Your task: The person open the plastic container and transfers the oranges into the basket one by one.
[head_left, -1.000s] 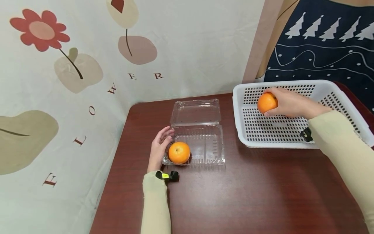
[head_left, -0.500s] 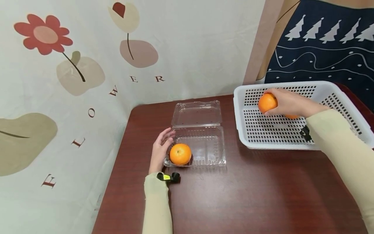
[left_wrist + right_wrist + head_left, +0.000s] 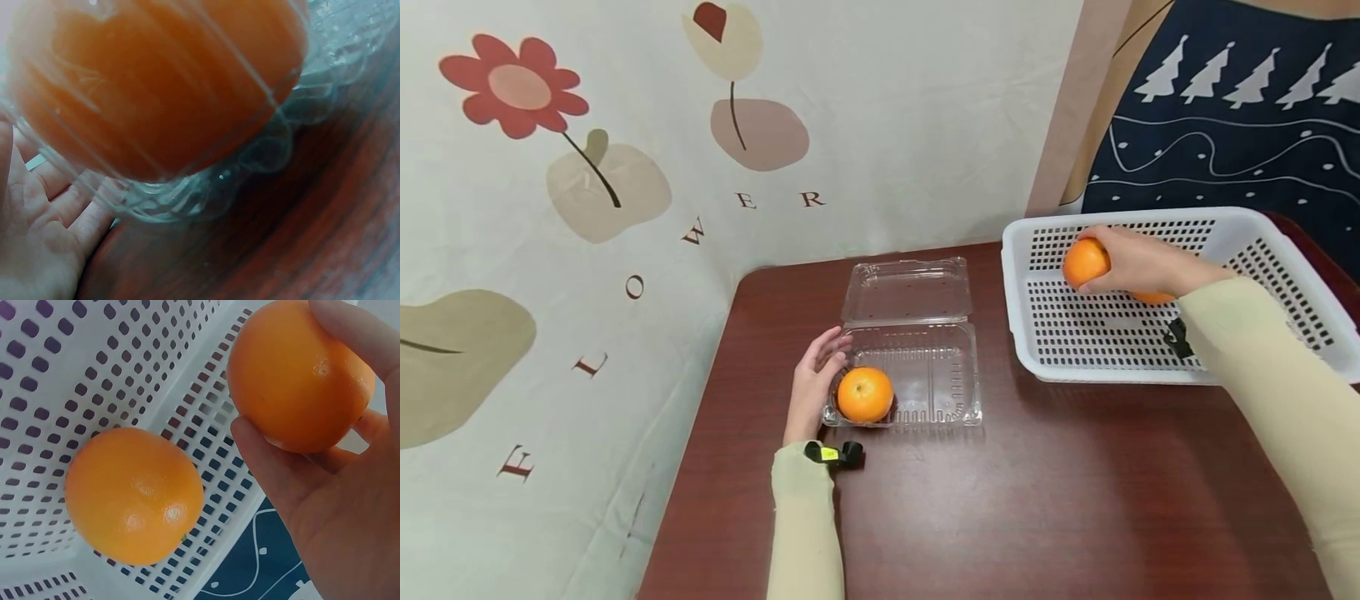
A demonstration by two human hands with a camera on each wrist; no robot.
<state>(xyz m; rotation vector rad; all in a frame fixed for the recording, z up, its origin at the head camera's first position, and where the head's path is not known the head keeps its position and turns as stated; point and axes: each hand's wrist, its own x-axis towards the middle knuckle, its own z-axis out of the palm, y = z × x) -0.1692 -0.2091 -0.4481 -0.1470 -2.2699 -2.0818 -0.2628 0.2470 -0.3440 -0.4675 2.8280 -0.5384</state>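
Observation:
In the head view my right hand (image 3: 1138, 260) holds an orange (image 3: 1086, 262) over the white plastic basket (image 3: 1120, 376), thumb and fingers curved round the fruit. A second orange (image 3: 134, 497) lies in the basket in the right wrist view, partly covered by the hand in the head view. My left hand (image 3: 811, 390) rests along the left side of a clear plastic clamshell container (image 3: 951, 375), fingers loosely extended. Inside that container, in its front left corner, sits another orange (image 3: 865, 394). The left wrist view shows the palm against the clear wall, close to this orange.
The container's transparent lid (image 3: 906, 290) lies folded back toward the wall. Everything stands on a dark red-brown table (image 3: 940, 517). A printed cloth (image 3: 910, 125) hangs behind and to the left, with a dark blue tree-patterned cloth (image 3: 1225, 142) behind the basket.
The head view has shifted slightly. My right hand keeps its grip on the orange with little movement, and more of the orange below it shows. The left hand stays at the container.

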